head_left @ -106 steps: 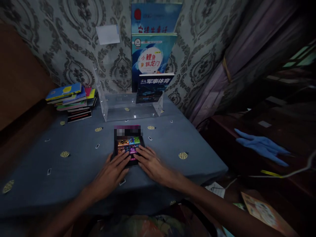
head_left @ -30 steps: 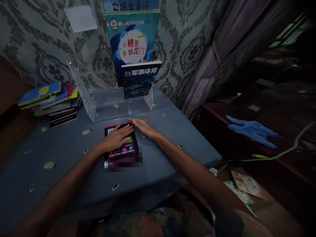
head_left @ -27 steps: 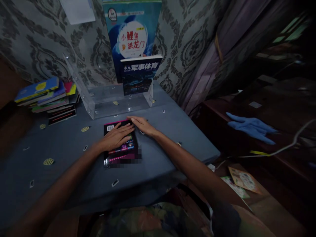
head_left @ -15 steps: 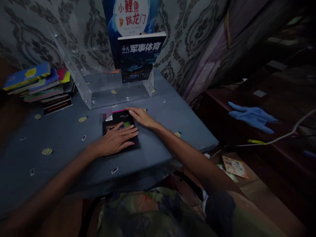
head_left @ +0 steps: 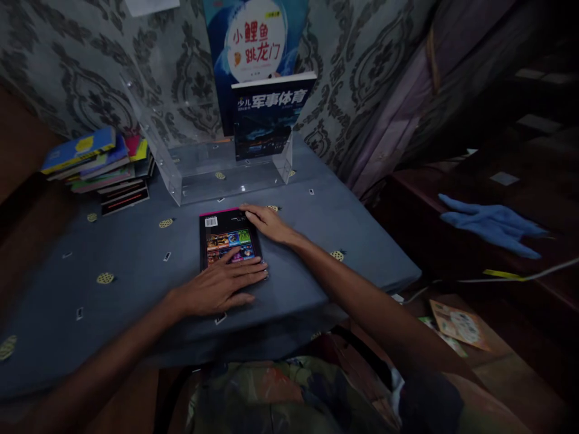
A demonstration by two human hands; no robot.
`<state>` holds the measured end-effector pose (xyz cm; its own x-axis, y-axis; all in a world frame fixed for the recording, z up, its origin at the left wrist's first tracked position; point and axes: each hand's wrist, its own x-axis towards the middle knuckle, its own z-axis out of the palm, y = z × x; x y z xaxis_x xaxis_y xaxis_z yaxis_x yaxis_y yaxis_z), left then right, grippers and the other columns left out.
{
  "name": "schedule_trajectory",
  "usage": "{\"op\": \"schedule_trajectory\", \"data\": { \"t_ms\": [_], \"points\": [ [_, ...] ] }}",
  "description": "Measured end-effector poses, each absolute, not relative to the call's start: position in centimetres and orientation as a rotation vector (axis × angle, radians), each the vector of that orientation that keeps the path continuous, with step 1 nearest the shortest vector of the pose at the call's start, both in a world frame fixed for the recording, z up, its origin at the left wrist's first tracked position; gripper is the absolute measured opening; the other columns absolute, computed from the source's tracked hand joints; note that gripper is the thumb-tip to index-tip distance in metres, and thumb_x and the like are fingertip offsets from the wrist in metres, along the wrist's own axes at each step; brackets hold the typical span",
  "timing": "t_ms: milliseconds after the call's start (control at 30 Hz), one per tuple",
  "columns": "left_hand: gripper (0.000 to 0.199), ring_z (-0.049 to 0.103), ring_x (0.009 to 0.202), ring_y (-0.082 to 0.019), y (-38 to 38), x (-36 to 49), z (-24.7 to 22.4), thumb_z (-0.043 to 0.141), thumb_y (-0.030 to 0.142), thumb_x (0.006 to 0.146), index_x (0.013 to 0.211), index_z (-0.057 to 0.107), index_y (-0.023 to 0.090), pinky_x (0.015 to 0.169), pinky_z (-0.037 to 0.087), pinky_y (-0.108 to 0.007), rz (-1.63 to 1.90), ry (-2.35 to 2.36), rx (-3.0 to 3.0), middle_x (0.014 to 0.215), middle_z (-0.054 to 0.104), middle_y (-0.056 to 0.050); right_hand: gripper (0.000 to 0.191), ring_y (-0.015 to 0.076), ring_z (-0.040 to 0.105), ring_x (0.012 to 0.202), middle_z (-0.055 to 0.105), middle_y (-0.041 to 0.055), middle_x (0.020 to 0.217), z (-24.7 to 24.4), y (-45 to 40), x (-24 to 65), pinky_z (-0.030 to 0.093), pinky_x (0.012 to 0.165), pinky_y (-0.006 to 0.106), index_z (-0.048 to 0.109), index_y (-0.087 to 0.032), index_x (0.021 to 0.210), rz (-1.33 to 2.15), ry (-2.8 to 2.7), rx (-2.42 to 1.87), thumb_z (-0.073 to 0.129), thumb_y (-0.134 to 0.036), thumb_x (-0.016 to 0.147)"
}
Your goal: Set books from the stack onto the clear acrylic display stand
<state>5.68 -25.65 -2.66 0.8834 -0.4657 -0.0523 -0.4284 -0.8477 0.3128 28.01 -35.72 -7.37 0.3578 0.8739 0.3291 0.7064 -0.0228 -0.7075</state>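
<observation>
A black book with a pink top edge, a white barcode label and rows of small coloured pictures lies flat on the patterned blue-grey tablecloth. Across its lower part, my left hand is laid flat, fingers stretched out and covering some of the pictures. My right hand rests at the book's top right corner with straight fingers; thumb and forefinger touch the corner. Behind the book stands a clear acrylic stand, where a dark blue book leans upright at the right end.
Behind the dark blue book stands a taller blue book against the patterned wall covering. A stack of books sits at the back left. Off the table's right side lie a blue glove, a pale cable and an orange booklet.
My left hand has slid down toward the book's near edge, uncovering more of the pictures. My right hand stays at the top right corner. The whole view has shifted slightly.
</observation>
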Motion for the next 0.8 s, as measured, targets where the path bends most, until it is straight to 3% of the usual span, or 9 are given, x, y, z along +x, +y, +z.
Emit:
{"op": "schedule_trajectory", "data": {
  "t_ms": [333,600,800],
  "points": [
    [0.058,0.031,0.151,-0.022,-15.9,9.0,-3.7,0.021,0.054,0.106,0.152,0.042,0.026,0.124,0.015,-0.053,0.025,-0.074,2.814,0.159,0.041,-0.005,0.042,0.0224,0.050,0.139,0.060,0.0055,0.144,-7.9,-35.7,27.9,0.039,0.117,0.048,0.058,-0.026,0.140,0.224,-1.421,-1.799,0.038,-0.036,0.104],
    [0.070,0.034,0.149,-0.021,-13.9,9.1,-4.0,0.012,0.060,0.103,0.153,0.040,0.020,0.125,0.019,-0.047,0.124,0.093,2.625,0.158,0.042,-0.005,0.040,0.0272,0.040,0.146,0.055,0.0137,0.148,-6.5,-34.5,25.5,0.025,0.121,0.058,0.059,-0.017,0.138,0.057,-1.637,-2.054,0.041,-0.026,0.103],
    [0.073,0.038,0.147,-0.023,-14.0,9.0,-3.5,0.015,0.061,0.102,0.154,0.037,0.013,0.124,0.024,-0.044,0.172,0.150,2.518,0.156,0.046,-0.010,0.040,0.0269,0.041,0.145,0.054,0.0158,0.148,-5.0,-31.0,21.9,0.031,0.120,0.052,0.057,-0.014,0.139,0.078,-1.930,-1.928,0.043,-0.023,0.102]
  ]
}}
